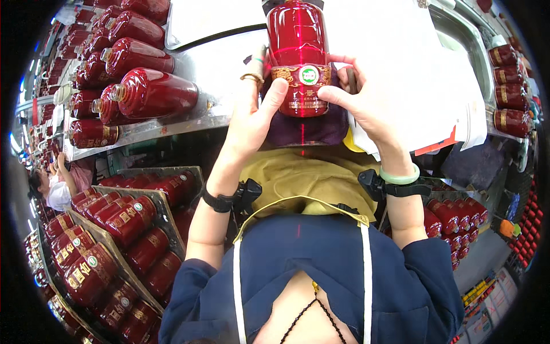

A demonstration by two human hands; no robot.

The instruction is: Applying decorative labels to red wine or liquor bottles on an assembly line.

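A glossy red bottle (pixel 298 40) lies at the table's near edge, its base toward me on a dark purple cloth (pixel 309 129). It bears a gold patterned band, gold lettering and a round green-and-white sticker (pixel 309 75). My left hand (pixel 252 112) grips its left side, with the thumb by the label's edge and a ring on one finger. From the right, my right hand (pixel 369 106) holds it, thumb pressed on the label. A thin dark piece shows by the right fingers; I cannot make out what it is. A red laser cross falls over the bottle.
Several unlabelled red bottles (pixel 157 93) lie along the table's left side. Below them, crates hold labelled bottles (pixel 91 275). White sheets (pixel 424 74) cover the table at right, beside a metal-edged trough (pixel 458 26). More bottles (pixel 510 94) stand far right. A person (pixel 57 192) is at far left.
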